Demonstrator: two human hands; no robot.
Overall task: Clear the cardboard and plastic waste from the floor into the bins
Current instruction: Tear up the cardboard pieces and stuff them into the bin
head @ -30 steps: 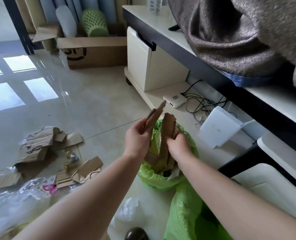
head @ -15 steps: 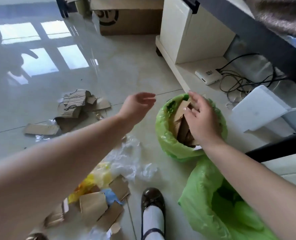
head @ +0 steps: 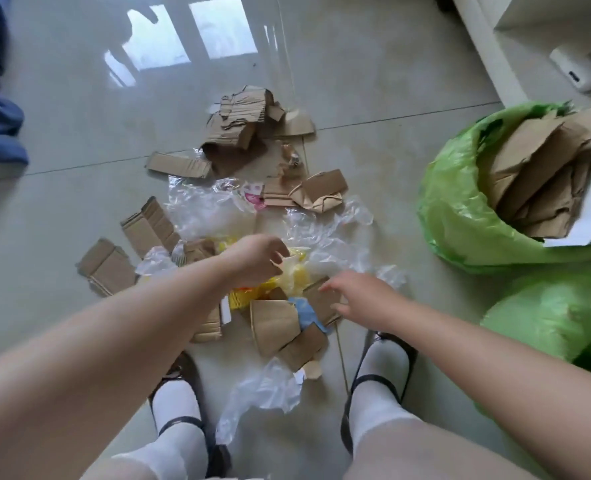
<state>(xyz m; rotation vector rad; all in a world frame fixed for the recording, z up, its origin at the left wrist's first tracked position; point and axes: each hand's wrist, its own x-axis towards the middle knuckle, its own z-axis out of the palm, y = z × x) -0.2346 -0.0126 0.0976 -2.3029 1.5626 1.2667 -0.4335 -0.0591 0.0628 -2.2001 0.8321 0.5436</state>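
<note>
Hovering both hands over the mess: left hand point(head: 256, 258) fingers loosely curled above plastic wrap point(head: 325, 237), right hand point(head: 360, 299) fingers spread touching cardboard piece point(head: 321, 299).

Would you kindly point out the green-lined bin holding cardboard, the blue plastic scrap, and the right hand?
green-lined bin point(head: 456, 216): head view, on its bag-covered near wall.
blue plastic scrap point(head: 306, 311): head view, on its visible middle.
right hand point(head: 363, 301): head view, on its back.

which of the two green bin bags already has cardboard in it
The upper green bag, farther from the feet: brown cardboard pieces stand in its open mouth. The nearer green bag shows none.
</note>
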